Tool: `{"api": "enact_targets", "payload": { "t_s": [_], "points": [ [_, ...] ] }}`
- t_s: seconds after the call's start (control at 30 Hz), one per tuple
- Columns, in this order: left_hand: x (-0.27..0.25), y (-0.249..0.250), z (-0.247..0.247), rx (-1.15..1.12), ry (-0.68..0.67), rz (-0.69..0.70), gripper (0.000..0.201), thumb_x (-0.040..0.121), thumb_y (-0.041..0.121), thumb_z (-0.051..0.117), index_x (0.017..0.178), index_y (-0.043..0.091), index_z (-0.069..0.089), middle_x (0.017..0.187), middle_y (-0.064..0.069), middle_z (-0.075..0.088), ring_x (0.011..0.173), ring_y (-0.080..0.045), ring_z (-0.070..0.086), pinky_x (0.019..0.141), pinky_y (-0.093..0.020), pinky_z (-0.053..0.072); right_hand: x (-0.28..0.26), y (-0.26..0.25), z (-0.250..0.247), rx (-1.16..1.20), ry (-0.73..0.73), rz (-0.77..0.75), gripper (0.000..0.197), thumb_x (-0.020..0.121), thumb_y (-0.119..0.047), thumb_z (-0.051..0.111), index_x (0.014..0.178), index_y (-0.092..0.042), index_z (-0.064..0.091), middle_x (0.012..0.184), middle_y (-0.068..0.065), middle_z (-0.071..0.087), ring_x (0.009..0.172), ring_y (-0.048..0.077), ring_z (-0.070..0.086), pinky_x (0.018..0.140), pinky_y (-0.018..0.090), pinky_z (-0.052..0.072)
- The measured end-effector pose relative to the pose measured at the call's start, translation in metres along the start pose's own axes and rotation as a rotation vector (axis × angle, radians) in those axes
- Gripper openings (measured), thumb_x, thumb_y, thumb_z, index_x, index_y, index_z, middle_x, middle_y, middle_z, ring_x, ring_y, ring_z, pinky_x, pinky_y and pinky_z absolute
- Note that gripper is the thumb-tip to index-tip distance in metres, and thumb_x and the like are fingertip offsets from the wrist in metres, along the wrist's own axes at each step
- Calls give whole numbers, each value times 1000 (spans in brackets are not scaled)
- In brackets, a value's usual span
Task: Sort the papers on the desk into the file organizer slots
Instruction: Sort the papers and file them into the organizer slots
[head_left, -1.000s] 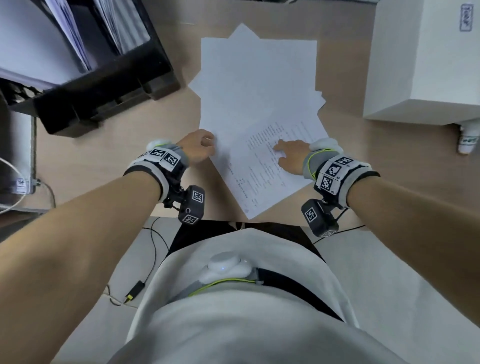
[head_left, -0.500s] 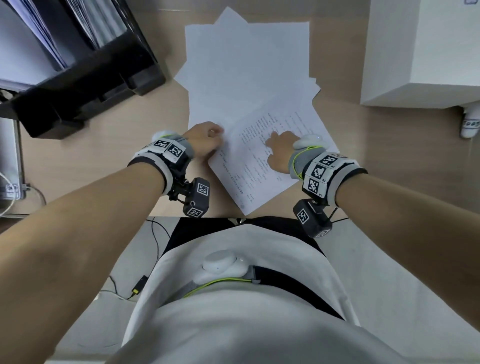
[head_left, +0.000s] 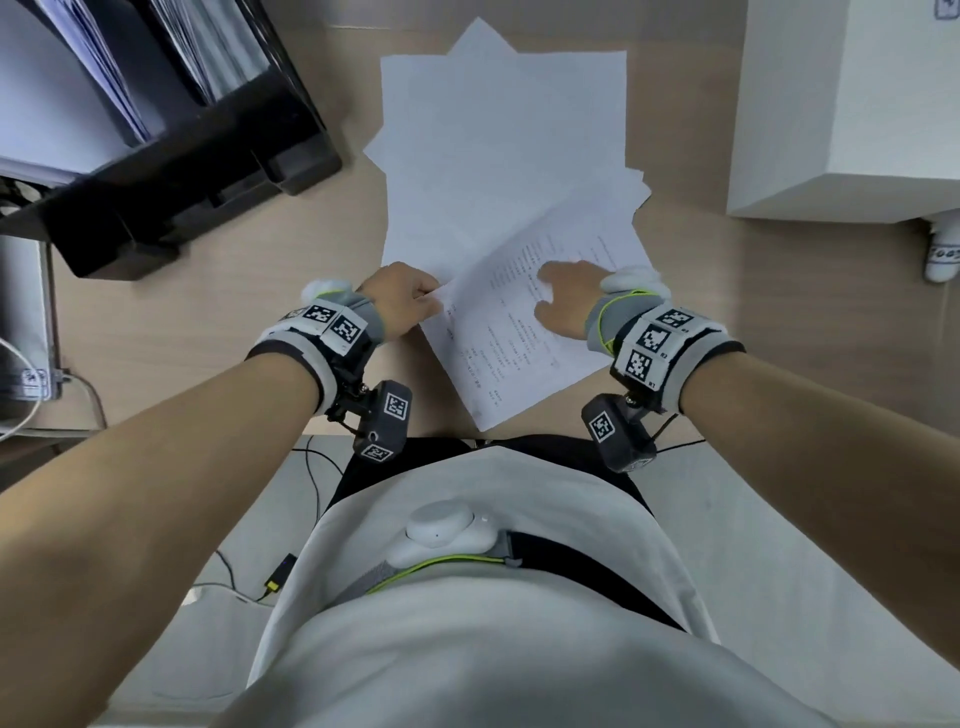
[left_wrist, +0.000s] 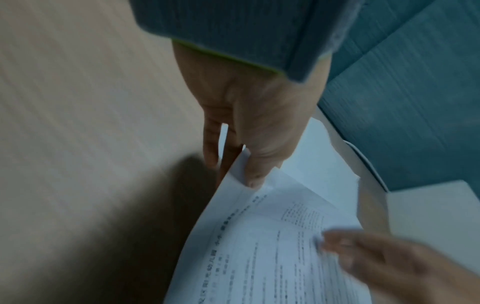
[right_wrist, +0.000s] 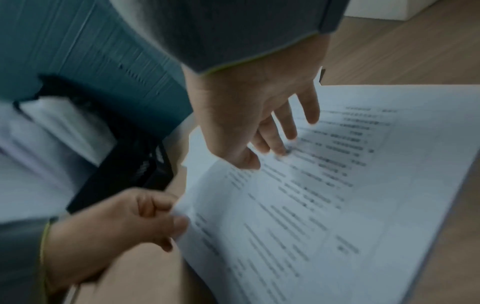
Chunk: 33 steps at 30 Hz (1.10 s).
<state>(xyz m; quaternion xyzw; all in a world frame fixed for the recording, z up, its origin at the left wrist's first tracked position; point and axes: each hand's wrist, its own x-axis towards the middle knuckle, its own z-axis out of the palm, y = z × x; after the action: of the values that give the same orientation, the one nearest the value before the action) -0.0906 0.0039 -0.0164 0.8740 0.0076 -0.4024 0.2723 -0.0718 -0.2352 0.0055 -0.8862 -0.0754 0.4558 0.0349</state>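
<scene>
A printed sheet (head_left: 524, 332) lies askew on top of a pile of blank white papers (head_left: 498, 140) in the middle of the wooden desk. My left hand (head_left: 410, 299) pinches the printed sheet's left corner (left_wrist: 241, 170) between thumb and fingers, and that edge is lifted off the desk (right_wrist: 189, 197). My right hand (head_left: 563, 296) rests on the printed sheet with straight, spread fingers (right_wrist: 283, 142). The black file organizer (head_left: 171, 171) stands at the far left, its slots holding papers.
A white box (head_left: 852, 114) stands at the far right, with a small white bottle (head_left: 943, 254) beside it. The desk's front edge (head_left: 208, 431) runs just below my wrists. Cables (head_left: 31, 395) hang off the left side.
My left hand has taken hold of the printed sheet's left corner and raised it. The right hand has stayed on the sheet. The head view has shifted slightly.
</scene>
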Motion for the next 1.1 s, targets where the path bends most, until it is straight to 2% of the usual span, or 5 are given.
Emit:
{"api": "enact_targets", "payload": {
  "t_s": [0.27, 0.53, 0.77, 0.97, 1.1],
  "points": [
    [-17, 44, -58, 202, 125, 273, 26, 89, 21, 50, 105, 22, 71, 96, 0, 70, 88, -22, 61, 75, -32, 49, -21, -38, -50, 139, 381, -220, 45, 89, -23, 51, 134, -24, 48, 146, -2, 43, 140, 19, 30, 117, 44, 15],
    [-50, 39, -113, -323, 308, 279, 4, 88, 26, 68, 85, 24, 70, 85, -6, 70, 73, -8, 55, 69, -22, 46, -36, -45, -95, 485, 479, -237, 32, 92, -14, 46, 61, -19, 38, 63, -1, 41, 67, 24, 40, 60, 31, 30],
    [-81, 1, -137, -316, 370, 139, 33, 92, 35, 63, 85, 3, 69, 74, -8, 54, 67, -17, 43, 63, -29, 36, -42, -60, -129, 840, 536, -211, 31, 87, -16, 50, 98, 13, 57, 92, 31, 63, 72, 17, 48, 64, 35, 42],
    [-111, -3, -159, -281, 508, 99, 45, 97, 29, 54, 63, 1, 46, 56, -5, 30, 40, -6, 26, 41, -16, 25, -37, -84, -148, 815, 549, -218, 24, 90, -8, 44, 104, -14, 64, 91, 3, 66, 74, 12, 57, 65, 16, 48],
    [-124, -9, -171, -220, 610, 59, 37, 101, 23, 45, 71, 4, 54, 60, -4, 41, 52, -10, 33, 53, -27, 26, -33, -106, -162, 591, 642, -272, 37, 92, -20, 55, 129, -13, 52, 127, 3, 57, 114, 20, 54, 100, 28, 41]
  ]
}}
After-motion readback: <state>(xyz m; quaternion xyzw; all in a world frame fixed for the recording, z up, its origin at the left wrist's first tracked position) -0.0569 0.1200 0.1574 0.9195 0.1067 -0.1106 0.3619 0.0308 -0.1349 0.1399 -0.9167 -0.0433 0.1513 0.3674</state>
